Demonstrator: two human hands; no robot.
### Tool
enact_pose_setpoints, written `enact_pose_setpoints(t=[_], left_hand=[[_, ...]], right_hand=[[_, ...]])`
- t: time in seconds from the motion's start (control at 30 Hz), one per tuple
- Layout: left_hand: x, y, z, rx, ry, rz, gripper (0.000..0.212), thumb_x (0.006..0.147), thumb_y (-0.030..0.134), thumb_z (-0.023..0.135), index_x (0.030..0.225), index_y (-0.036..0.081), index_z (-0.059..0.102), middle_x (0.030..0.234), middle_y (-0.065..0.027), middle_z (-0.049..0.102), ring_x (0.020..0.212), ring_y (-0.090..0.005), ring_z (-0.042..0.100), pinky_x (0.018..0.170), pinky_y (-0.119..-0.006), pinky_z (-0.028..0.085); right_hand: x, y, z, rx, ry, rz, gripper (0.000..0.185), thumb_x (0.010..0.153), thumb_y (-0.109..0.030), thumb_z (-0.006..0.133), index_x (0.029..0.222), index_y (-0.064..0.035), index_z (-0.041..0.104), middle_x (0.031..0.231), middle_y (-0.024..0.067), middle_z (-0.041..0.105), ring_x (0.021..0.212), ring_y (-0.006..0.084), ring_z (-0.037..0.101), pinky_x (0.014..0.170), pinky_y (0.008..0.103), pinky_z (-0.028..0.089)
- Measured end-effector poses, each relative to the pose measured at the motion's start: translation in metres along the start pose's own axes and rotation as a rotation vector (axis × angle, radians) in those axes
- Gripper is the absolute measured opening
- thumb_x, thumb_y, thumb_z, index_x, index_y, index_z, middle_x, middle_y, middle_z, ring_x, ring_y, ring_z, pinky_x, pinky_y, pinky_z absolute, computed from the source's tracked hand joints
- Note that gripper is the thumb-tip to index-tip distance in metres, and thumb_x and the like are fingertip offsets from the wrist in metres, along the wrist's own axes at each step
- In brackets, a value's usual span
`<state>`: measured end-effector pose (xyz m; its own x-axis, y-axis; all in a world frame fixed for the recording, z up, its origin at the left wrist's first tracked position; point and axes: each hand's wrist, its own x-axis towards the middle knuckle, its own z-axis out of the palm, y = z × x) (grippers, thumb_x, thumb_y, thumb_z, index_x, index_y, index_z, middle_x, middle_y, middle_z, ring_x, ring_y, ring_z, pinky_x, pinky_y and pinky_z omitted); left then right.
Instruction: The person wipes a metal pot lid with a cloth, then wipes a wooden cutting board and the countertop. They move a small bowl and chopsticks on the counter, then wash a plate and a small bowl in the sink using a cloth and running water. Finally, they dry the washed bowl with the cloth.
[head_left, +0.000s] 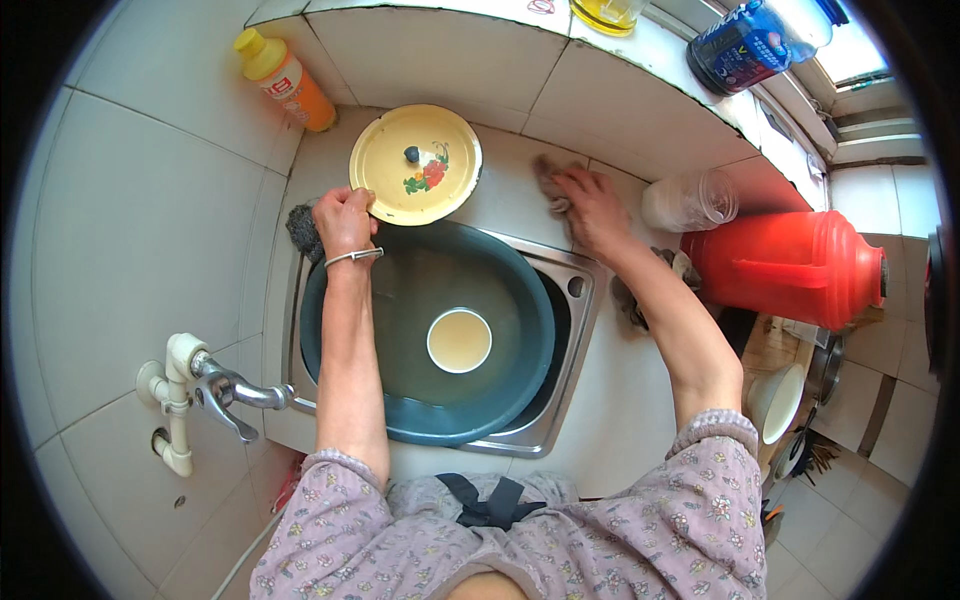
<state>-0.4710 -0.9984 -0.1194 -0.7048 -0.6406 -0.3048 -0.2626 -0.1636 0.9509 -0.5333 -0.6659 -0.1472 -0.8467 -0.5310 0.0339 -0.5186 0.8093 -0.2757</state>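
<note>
My left hand (346, 217) grips the rim of a yellow enamel pot lid (390, 180), which has a dark knob and a painted red flower. The lid is held over the counter behind the sink, its near edge at the rim of a large dark green basin (525, 352). My right hand (592, 202) holds a crumpled brown cloth (553, 184) against the tiled counter; the cloth is blurred. In the basin is murky water with a small white-rimmed bowl (459, 340) in it. A grey steel-wool scourer (303, 231) lies just left of my left hand.
The basin stands in a steel sink (559, 397). A chrome tap (240, 390) sticks out from the left wall. An orange bottle (289, 82) stands in the back corner. To the right are a glass jar (690, 202), a red thermos (787, 266) and a white bowl (780, 401).
</note>
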Motion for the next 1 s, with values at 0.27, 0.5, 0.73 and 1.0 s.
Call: enact_pose_setpoints(t=[0.27, 0.5, 0.73, 1.0], left_hand=[[0.003, -0.005, 0.007, -0.028, -0.043, 0.006, 0.013, 0.072, 0.000, 0.060, 0.081, -0.009, 0.057, 0.062, -0.0090, 0.055, 0.037, -0.0116, 0.044, 0.033, -0.025, 0.034], [-0.007, -0.009, 0.021, 0.078, -0.092, 0.024, 0.010, 0.071, 0.001, 0.060, 0.076, -0.007, 0.054, 0.061, -0.0095, 0.054, 0.038, -0.0125, 0.045, 0.033, -0.027, 0.035], [-0.027, -0.014, 0.048, 0.165, -0.262, 0.047, 0.012, 0.072, 0.002, 0.059, 0.067, -0.003, 0.050, 0.055, -0.0090, 0.051, 0.037, -0.0146, 0.048, 0.034, -0.030, 0.038], [-0.045, -0.016, 0.078, 0.182, -0.319, 0.028, 0.010, 0.072, 0.003, 0.057, 0.072, -0.004, 0.050, 0.058, -0.0100, 0.054, 0.039, -0.0154, 0.051, 0.036, -0.030, 0.041]], right_hand=[[-0.004, 0.016, -0.054, -0.071, -0.491, 0.149, 0.044, 0.075, -0.004, 0.049, 0.117, -0.0090, 0.060, 0.117, 0.0183, 0.055, 0.107, 0.0389, 0.053, 0.091, 0.0445, 0.046], [-0.060, -0.024, -0.039, -0.030, -0.303, 0.228, 0.041, 0.076, -0.005, 0.049, 0.116, -0.0069, 0.056, 0.111, 0.0215, 0.055, 0.097, 0.0415, 0.057, 0.087, 0.0477, 0.046], [-0.100, 0.001, -0.054, 0.086, -0.593, 0.457, 0.032, 0.076, -0.010, 0.053, 0.106, -0.0035, 0.062, 0.106, 0.0242, 0.060, 0.098, 0.0417, 0.058, 0.084, 0.0462, 0.047], [-0.120, -0.031, -0.077, 0.202, -0.639, 0.515, 0.033, 0.077, -0.011, 0.053, 0.107, -0.0049, 0.065, 0.105, 0.0238, 0.062, 0.102, 0.0393, 0.058, 0.088, 0.0433, 0.046]])
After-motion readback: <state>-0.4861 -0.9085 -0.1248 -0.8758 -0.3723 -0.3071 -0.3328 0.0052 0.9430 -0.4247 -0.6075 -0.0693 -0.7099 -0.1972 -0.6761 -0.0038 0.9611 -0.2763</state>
